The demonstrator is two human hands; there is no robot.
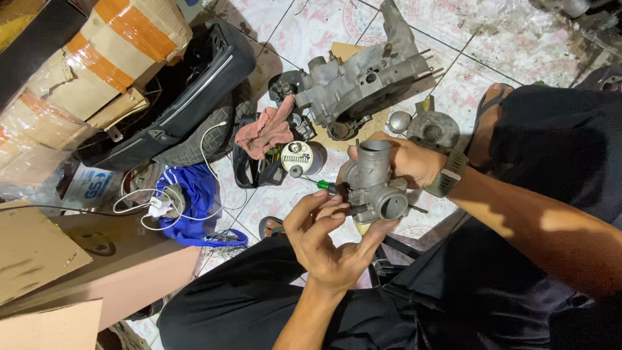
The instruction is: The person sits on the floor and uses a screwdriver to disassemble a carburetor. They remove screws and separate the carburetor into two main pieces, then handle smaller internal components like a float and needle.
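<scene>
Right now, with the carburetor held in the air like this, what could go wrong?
1. The carburetor sits above hard tiled floor; if the right hand slips, it may fall and dent.
2. The left hand fingers pinch a small part at its side; it might drop among the clutter, near the pink rag.

Your right hand (409,161) covers the rear of the carburettor (374,185), and your left hand (327,240) hides its underside. Only the green end of the screwdriver (326,186) shows. The engine casing (363,74) conceals most of the cardboard sheet (346,50) beneath. The taped box (84,71) runs off the top-left edge.
</scene>
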